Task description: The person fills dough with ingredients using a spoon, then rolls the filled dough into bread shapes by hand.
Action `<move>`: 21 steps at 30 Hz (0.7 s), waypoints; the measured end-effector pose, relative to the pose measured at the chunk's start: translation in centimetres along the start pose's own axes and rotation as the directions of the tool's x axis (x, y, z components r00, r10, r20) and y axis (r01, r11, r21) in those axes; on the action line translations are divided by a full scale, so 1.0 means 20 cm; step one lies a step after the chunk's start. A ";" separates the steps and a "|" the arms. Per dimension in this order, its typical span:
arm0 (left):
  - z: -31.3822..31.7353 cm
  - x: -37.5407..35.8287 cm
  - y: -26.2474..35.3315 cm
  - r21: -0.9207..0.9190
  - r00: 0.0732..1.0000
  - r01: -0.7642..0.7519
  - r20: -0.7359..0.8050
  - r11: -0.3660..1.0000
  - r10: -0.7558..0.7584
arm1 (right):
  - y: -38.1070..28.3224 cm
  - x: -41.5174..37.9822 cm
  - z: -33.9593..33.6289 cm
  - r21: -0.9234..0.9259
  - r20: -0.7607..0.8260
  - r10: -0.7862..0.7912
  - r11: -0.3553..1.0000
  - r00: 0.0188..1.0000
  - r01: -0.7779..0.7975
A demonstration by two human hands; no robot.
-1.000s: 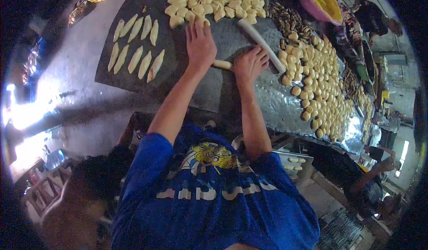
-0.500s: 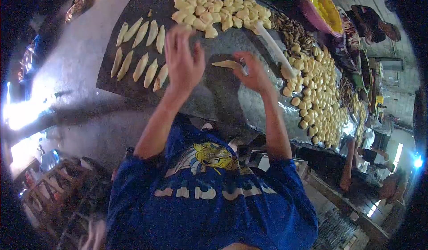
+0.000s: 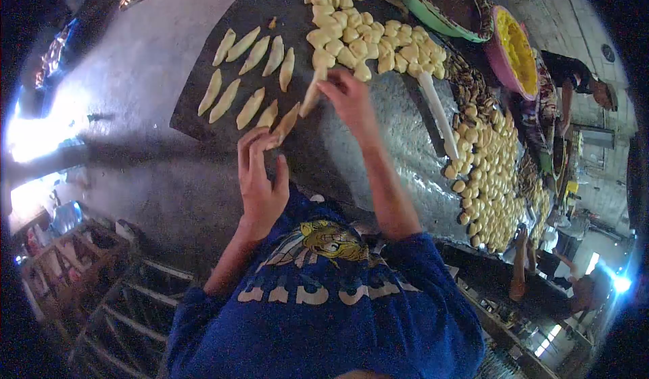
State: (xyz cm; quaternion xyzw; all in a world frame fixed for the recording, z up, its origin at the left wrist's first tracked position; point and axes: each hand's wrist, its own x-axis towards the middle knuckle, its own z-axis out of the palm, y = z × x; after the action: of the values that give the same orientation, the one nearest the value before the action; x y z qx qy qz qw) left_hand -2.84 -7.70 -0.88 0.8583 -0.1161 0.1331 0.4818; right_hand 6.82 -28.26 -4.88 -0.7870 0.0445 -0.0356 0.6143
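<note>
- two rows of pale tapered dough pieces (image 3: 247, 75) lie on the dark flat board (image 3: 196, 119), left of the heap of small dough lumps (image 3: 368, 37)
- the long white rolling pin (image 3: 439, 115) lies between that heap and the wide spread of round dough balls (image 3: 493, 169) to its right
- behind them stand the green round basin (image 3: 439, 7) and the pink bowl of yellow filling (image 3: 517, 51)
</note>
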 end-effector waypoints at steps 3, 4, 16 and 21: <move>-0.05 0.07 -0.01 0.004 1.000 0.004 -0.009 1.000 -0.003 | 0.06 0.04 -0.01 -0.395 -0.128 0.022 0.916 0.992 -0.071; -0.05 0.09 -0.01 0.010 1.000 0.015 -0.014 1.000 -0.015 | 0.08 0.07 -0.07 -0.524 -0.167 -0.103 0.852 0.981 0.000; 0.00 0.16 -0.09 -0.066 0.998 0.044 0.048 0.997 -0.041 | 0.14 0.17 -0.27 -0.599 -0.212 -0.094 0.799 0.973 -0.053; 0.01 0.13 -0.12 -0.039 0.997 0.038 0.069 0.999 -0.035 | 0.07 0.22 -0.17 -0.417 0.084 -0.072 0.903 0.994 0.101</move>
State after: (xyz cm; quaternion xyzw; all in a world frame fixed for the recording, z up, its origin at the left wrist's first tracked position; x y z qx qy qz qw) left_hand 0.38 -6.82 -2.04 0.8544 -0.1196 0.0926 0.4972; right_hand 10.80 -32.48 -5.45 -0.9029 -0.0043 -0.0262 0.4291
